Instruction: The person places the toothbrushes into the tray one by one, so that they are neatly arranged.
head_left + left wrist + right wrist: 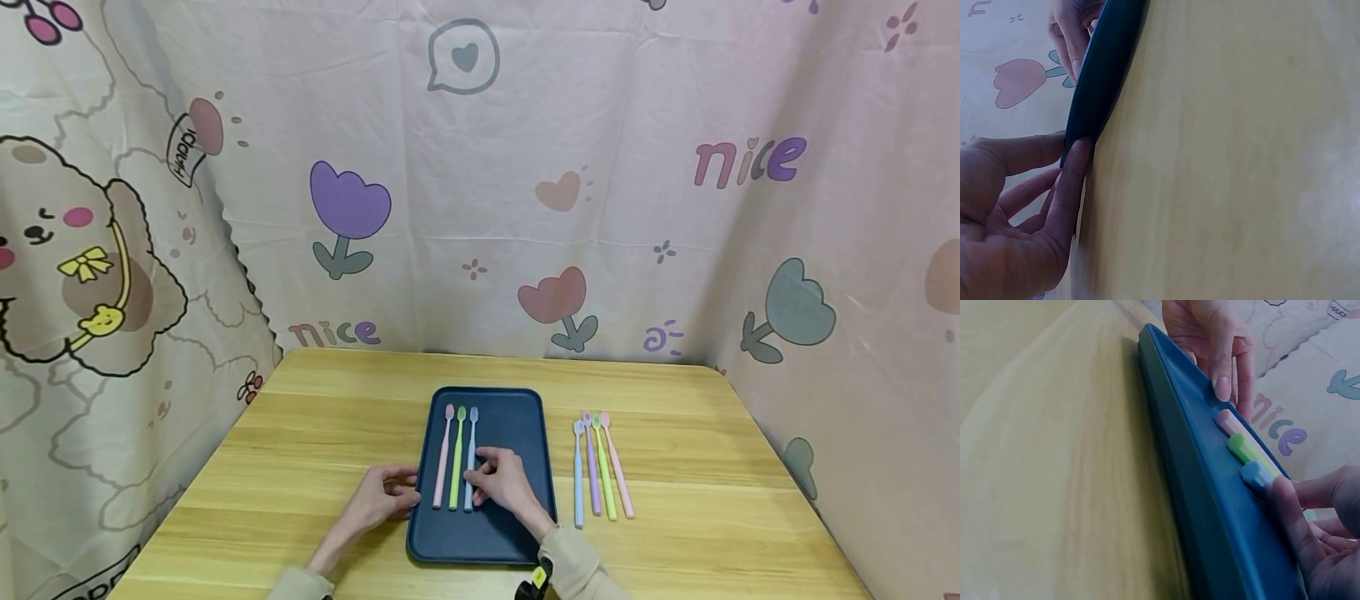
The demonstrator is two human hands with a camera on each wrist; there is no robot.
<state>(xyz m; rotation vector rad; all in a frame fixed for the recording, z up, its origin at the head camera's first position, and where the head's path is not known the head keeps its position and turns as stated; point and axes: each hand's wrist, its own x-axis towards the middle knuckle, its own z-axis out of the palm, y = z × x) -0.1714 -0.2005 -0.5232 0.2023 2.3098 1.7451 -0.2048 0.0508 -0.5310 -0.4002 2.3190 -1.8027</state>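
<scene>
Head: right grip [507,482] pinches blue toothbrush [472,446] on tray [513,421].

A yellow wood-grain desk [322,425] with rounded far corners carries a dark blue rectangular tray [453,537], round-cornered and raised at the rim, its long sides running from near to far. To the tray's right, bare on the desktop, four slim toothbrushes lie side by side, heads toward the far edge: from left, a light blue toothbrush [578,479], a purple toothbrush [592,469], a lime green toothbrush [606,473] and a pale pink toothbrush [618,471], their handles fanning apart at the near end.
</scene>
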